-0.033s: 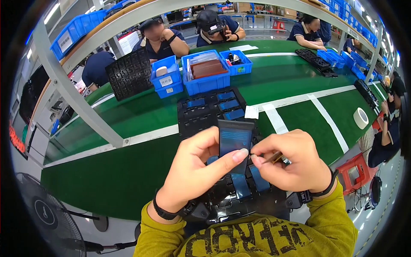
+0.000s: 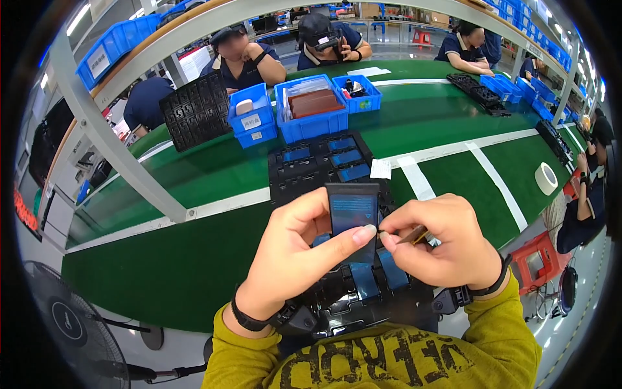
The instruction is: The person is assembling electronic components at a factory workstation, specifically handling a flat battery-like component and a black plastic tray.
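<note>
My left hand (image 2: 295,249) grips a dark rectangular display panel (image 2: 353,211) with a bluish, glossy face, its thumb lying across the lower part. At the panel's right edge, my right hand (image 2: 437,243) is closed in a pinch. A thin brown, pointed piece (image 2: 414,235) sticks out between its fingers; its kind is unclear. What the fingertips pinch at the edge is too small to make out. Beneath both hands lies a black moulded tray (image 2: 330,301) holding several blue-faced panels (image 2: 392,269).
Beyond my hands is another black tray (image 2: 285,178) with blue-faced panels and a white paper slip (image 2: 381,169). Blue bins (image 2: 314,126) stand behind it on the green bench (image 2: 194,266). A tape roll (image 2: 546,179) lies right; a fan (image 2: 68,324) stands left. Co-workers sit opposite.
The panel in my left hand has shifted slightly left and tilted a little. Both hands keep their grips.
</note>
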The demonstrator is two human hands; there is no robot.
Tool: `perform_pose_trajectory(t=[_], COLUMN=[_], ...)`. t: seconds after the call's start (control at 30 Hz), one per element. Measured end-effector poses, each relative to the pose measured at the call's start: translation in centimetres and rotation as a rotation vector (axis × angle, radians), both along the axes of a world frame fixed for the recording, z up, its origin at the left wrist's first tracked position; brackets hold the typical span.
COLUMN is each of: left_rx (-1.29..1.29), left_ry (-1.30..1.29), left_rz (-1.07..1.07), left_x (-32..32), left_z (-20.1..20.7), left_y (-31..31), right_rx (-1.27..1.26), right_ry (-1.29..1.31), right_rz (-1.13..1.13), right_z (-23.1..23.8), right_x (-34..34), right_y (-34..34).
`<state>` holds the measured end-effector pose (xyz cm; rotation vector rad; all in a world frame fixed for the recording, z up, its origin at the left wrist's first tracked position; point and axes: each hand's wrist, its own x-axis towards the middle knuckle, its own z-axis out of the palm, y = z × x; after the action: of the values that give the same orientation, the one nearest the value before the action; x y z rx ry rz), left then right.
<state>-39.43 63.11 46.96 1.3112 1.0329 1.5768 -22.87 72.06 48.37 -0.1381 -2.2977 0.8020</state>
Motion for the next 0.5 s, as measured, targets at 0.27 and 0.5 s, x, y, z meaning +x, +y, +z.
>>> perform_pose_trajectory(t=[0.27,0.5], left_rx=[-0.101,-0.090], left_ry=[-0.057,-0.084], left_rz=[-0.155,-0.098], left_x=[-1.4,-1.5], left_z=[0.2,0.4], left_y=[0.3,0.0], right_rx=[-0.255,-0.263], right_ry=[-0.077,-0.024], right_rz=[0.057,0.016], right_z=[0.6,0.3], right_x=[-0.1,-0.7], right_y=[-0.1,-0.3])
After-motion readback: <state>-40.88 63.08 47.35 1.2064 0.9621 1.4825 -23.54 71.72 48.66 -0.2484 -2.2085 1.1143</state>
